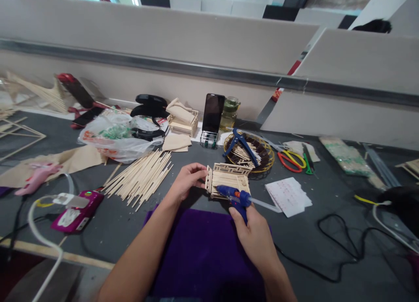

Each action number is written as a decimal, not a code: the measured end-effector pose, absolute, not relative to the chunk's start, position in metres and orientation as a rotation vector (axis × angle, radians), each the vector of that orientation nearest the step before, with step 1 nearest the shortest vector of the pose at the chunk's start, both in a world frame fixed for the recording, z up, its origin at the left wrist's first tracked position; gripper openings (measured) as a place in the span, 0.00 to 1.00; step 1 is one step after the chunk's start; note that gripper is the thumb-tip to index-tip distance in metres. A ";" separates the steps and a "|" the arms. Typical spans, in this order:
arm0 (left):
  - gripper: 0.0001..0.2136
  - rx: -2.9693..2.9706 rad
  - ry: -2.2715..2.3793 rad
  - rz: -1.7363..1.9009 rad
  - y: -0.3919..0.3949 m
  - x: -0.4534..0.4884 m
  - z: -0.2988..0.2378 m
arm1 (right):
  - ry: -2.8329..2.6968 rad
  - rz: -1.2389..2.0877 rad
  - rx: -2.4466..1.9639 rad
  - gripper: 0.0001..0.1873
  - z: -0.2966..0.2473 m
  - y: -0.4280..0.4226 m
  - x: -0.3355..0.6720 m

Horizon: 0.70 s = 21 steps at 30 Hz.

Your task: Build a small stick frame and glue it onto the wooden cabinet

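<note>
My left hand [188,180] grips the left side of a small model [229,176] built of wooden sticks, which rests on the dark table just beyond a purple cloth [203,249]. My right hand [253,234] is closed round the handle of a blue glue gun [234,198]. The gun's nozzle points left and lies against the front edge of the stick model. A clear glue stick pokes out of the gun's back toward the right.
A heap of loose wooden sticks [140,177] lies left of the model. Behind it are a wire basket [250,152] with another blue glue gun, a phone on a stand [212,114], scissors [291,160], a paper slip [288,196], a plastic bag [118,136], a pink device [77,210] and black cables [337,241].
</note>
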<state>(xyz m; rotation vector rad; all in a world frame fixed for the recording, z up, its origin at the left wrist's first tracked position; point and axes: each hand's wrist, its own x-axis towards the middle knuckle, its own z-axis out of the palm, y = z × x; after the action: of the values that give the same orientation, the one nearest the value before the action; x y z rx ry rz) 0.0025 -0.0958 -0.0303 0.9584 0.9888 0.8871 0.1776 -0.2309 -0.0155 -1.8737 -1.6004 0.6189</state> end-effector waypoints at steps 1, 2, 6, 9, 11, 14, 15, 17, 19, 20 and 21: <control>0.14 0.956 0.990 0.886 -0.096 0.003 -0.031 | -1.603 0.619 -1.878 0.20 -0.015 -0.232 0.178; 0.14 0.954 0.991 0.885 -0.096 0.003 -0.031 | -1.605 0.619 -1.881 0.20 -0.015 -0.232 0.178; 0.14 0.957 0.987 0.885 -0.095 0.003 -0.031 | -1.613 0.617 -1.869 0.19 -0.015 -0.233 0.178; 0.15 0.957 0.991 0.881 -0.095 0.003 -0.030 | -1.618 0.628 -1.880 0.20 -0.015 -0.233 0.178; 0.15 0.959 0.997 0.879 -0.095 0.003 -0.030 | -1.624 0.643 -1.883 0.20 -0.014 -0.234 0.178; 0.14 0.965 0.991 0.879 -0.095 0.003 -0.031 | -1.632 0.653 -1.887 0.20 -0.013 -0.235 0.179; 0.14 0.966 0.987 0.880 -0.095 0.003 -0.032 | -1.633 0.652 -1.891 0.20 -0.012 -0.235 0.179; 0.14 0.965 0.985 0.883 -0.094 0.003 -0.033 | -1.638 0.636 -1.886 0.19 -0.011 -0.235 0.179; 0.14 0.963 0.984 0.883 -0.095 0.002 -0.033 | -1.645 0.619 -1.874 0.19 -0.011 -0.235 0.178; 0.14 0.962 0.983 0.883 -0.095 0.002 -0.033 | -1.649 0.616 -1.870 0.19 -0.011 -0.235 0.179; 0.14 0.962 0.981 0.882 -0.095 0.002 -0.033 | -1.652 0.616 -1.871 0.19 -0.011 -0.235 0.179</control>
<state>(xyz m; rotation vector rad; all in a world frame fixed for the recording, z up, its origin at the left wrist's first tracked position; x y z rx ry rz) 0.0023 -0.0946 -0.0333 0.9625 0.9812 0.8819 0.1786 -0.2346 -0.0113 -1.8711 -1.6525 0.6155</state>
